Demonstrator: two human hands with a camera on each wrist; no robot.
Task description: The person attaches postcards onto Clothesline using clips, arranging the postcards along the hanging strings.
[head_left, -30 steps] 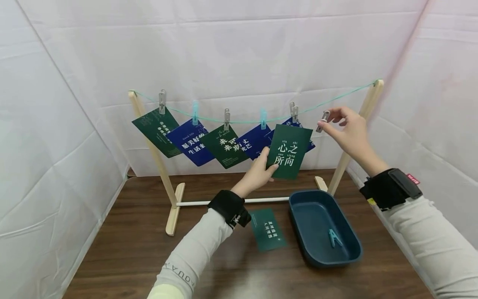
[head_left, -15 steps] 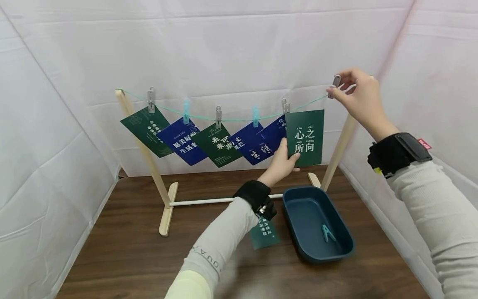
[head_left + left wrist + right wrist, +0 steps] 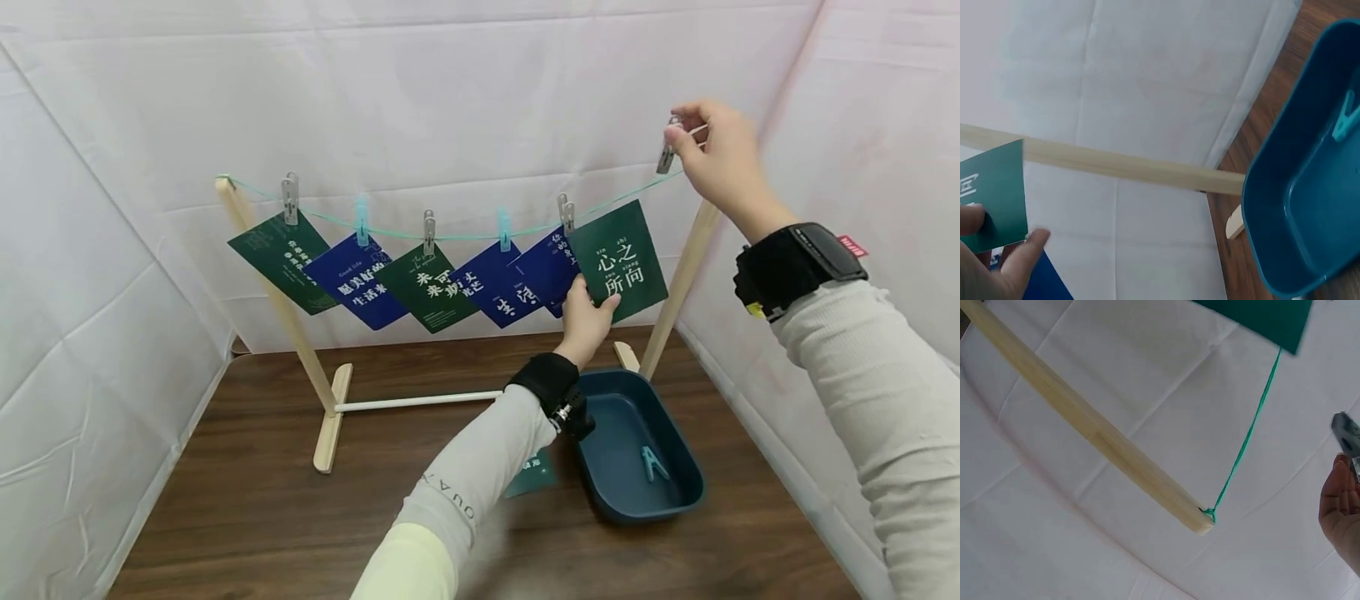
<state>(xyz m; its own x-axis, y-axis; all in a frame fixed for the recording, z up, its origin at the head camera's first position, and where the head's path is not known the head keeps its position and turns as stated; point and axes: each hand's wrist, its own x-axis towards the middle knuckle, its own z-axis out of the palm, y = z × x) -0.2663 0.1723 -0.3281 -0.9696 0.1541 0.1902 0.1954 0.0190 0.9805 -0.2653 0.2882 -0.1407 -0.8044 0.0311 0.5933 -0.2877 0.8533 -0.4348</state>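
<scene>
My left hand (image 3: 588,321) pinches a green card (image 3: 621,262) with white characters by its lower left corner. The card is tilted and stands just below the right stretch of the green line (image 3: 630,197). Up near the right post, my right hand (image 3: 720,158) pinches a grey clothespin (image 3: 666,150) between thumb and fingers, its jaws pointing down at the line. In the right wrist view that clothespin (image 3: 1346,434) shows at the right edge, apart from the line. Left of the held card, blue cards (image 3: 543,267) and green cards (image 3: 427,287) hang from clothespins.
The line runs between two wooden posts (image 3: 686,271) joined by a white bar (image 3: 420,402). A dark blue tray (image 3: 600,492) with a teal clothespin (image 3: 652,463) in it stands front right. My left sleeve partly hides another green card (image 3: 534,475) on the wooden table (image 3: 247,500).
My left hand has carried the green card right and up toward the line, and the card is now tilted. My right hand has risen with the clothespin to above the line.
</scene>
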